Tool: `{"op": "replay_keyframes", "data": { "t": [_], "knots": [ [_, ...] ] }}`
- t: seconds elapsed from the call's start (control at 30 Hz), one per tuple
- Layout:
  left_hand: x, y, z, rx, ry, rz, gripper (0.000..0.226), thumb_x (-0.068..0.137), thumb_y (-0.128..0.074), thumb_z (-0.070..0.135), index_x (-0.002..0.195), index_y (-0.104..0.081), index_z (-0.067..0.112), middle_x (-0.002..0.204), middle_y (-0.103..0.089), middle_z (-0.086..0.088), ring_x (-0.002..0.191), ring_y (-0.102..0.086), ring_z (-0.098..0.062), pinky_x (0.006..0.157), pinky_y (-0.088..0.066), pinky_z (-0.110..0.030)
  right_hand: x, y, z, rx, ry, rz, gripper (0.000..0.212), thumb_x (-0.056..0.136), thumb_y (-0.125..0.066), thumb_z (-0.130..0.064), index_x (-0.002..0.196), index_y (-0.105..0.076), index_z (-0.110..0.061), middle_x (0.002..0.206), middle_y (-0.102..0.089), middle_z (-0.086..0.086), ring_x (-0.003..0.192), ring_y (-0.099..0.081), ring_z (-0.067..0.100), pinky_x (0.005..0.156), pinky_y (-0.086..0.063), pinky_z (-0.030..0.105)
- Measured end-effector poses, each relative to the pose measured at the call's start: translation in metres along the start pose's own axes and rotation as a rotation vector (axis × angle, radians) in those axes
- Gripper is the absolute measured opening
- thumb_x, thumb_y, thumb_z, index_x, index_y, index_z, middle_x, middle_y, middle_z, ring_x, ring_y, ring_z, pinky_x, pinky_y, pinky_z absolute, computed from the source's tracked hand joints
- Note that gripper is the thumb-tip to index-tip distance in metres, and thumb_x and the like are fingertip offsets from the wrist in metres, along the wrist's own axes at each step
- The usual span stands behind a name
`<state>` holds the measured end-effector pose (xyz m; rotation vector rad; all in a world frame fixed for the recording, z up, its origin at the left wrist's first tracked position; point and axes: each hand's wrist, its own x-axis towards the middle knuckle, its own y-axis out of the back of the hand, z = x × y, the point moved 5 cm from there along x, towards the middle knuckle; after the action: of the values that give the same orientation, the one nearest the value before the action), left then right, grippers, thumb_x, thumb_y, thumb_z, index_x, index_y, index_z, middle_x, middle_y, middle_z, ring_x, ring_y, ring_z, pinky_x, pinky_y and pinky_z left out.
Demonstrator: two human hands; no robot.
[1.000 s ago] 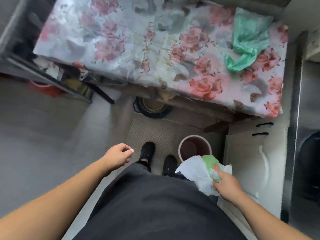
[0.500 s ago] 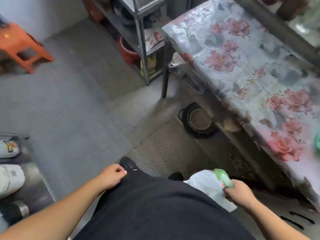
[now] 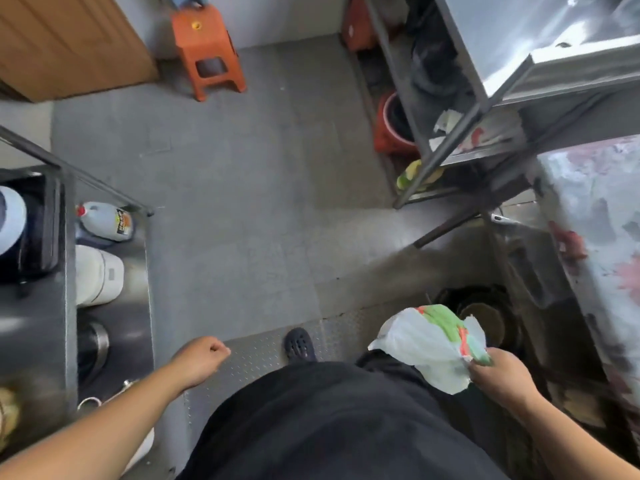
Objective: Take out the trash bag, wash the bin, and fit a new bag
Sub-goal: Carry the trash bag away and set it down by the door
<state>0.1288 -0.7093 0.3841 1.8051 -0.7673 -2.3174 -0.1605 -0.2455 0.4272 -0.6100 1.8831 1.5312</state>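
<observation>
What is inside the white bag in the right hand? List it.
The white bag, pinched by the right hand, shows green and orange packaging at its top; anything deeper is hidden by the plastic.

Stool [image 3: 207,50] far ahead by the wall. Shelving rack [image 3: 485,109] ahead right, tub [image 3: 391,126] beneath it. Covered table [image 3: 602,237] right. Jug [image 3: 105,221] on the left unit's lower shelf.
</observation>
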Motion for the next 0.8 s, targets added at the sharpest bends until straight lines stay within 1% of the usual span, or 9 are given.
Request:
{"op": "replay_keyframes", "data": {
  "t": [0.1,0.2,0.3,0.4,0.47,0.53,0.6,0.7,0.8],
  "knots": [
    [0.019,0.034,0.002,-0.08,0.048,0.023,0.027,0.095,-0.058,0.026,0.071,-0.062,0.017,0.07,-0.062,-0.002,0.068,-0.065,-0.021,0.061,-0.041,-0.027,0.028,0.017,-0.048,0.003,0.008,-0.032,0.026,0.081,-0.063,-0.021,0.062,-0.064,-0.005,0.057,-0.066,0.007,0.057,-0.06,0.025,0.055,-0.042,0.032],
    [0.034,0.059,0.028,-0.156,0.07,0.027,0.02,0.095,-0.055,0.022,0.077,-0.06,0.02,0.076,-0.059,-0.005,0.068,-0.057,-0.02,0.065,-0.038,-0.028,0.063,0.038,-0.094,-0.025,0.027,-0.065,0.026,0.076,-0.06,-0.018,0.052,-0.057,-0.009,0.046,-0.058,0.003,0.049,-0.053,0.024,0.053,-0.04,0.03],
    [0.045,0.079,0.072,-0.255,0.079,0.042,0.022,0.094,-0.052,0.018,0.074,-0.06,0.017,0.073,-0.056,-0.006,0.07,-0.053,-0.019,0.069,-0.04,-0.029,0.108,0.062,-0.136,-0.072,0.072,-0.056,0.027,0.078,-0.061,-0.018,0.054,-0.061,-0.005,0.048,-0.065,0.005,0.052,-0.06,0.026,0.054,-0.043,0.03],
    [0.05,0.097,0.12,-0.363,0.09,0.061,0.022,0.097,-0.051,0.018,0.083,-0.065,0.009,0.079,-0.064,-0.009,0.077,-0.062,-0.024,0.077,-0.051,-0.034,0.15,0.089,-0.183,-0.11,0.13,-0.089,0.029,0.08,-0.063,-0.017,0.053,-0.064,-0.007,0.049,-0.067,0.003,0.055,-0.065,0.024,0.056,-0.049,0.032],
    [0.051,0.108,0.153,-0.385,0.106,0.047,0.021,0.098,-0.051,0.02,0.091,-0.068,0.01,0.089,-0.07,-0.01,0.088,-0.068,-0.026,0.086,-0.055,-0.038,0.173,0.107,-0.21,-0.186,0.16,-0.113,0.032,0.079,-0.062,-0.016,0.048,-0.06,-0.01,0.043,-0.063,-0.001,0.048,-0.06,0.018,0.048,-0.043,0.027],
    [0.052,0.119,0.184,-0.396,0.104,0.032,0.02,0.098,-0.051,0.021,0.088,-0.067,0.012,0.09,-0.07,-0.008,0.087,-0.069,-0.024,0.087,-0.055,-0.038,0.192,0.122,-0.236,-0.226,0.179,-0.153,0.032,0.077,-0.061,-0.013,0.046,-0.054,-0.013,0.04,-0.06,-0.001,0.042,-0.055,0.017,0.046,-0.04,0.024],
    [0.057,0.131,0.207,-0.466,0.105,0.044,0.018,0.097,-0.052,0.022,0.089,-0.067,0.017,0.093,-0.072,-0.005,0.088,-0.069,-0.022,0.085,-0.056,-0.037,0.211,0.137,-0.267,-0.242,0.201,-0.173,0.031,0.079,-0.06,-0.011,0.049,-0.053,-0.012,0.04,-0.06,0.001,0.043,-0.056,0.019,0.049,-0.042,0.025],
    [0.064,0.15,0.223,-0.565,0.127,0.068,0.018,0.096,-0.052,0.024,0.09,-0.069,0.025,0.096,-0.072,0.001,0.09,-0.069,-0.015,0.082,-0.055,-0.033,0.242,0.157,-0.316,-0.328,0.231,-0.18,0.026,0.082,-0.059,-0.012,0.056,-0.058,-0.009,0.046,-0.063,0.004,0.05,-0.06,0.024,0.05,-0.041,0.026],
    [0.076,0.167,0.217,-0.641,0.181,0.098,0.016,0.093,-0.056,0.025,0.086,-0.07,0.022,0.09,-0.073,0.001,0.085,-0.07,-0.017,0.081,-0.056,-0.034,0.26,0.165,-0.378,-0.382,0.271,-0.188,0.022,0.083,-0.057,-0.015,0.064,-0.062,-0.006,0.054,-0.067,0.007,0.059,-0.065,0.029,0.056,-0.048,0.032]
  ]
}}
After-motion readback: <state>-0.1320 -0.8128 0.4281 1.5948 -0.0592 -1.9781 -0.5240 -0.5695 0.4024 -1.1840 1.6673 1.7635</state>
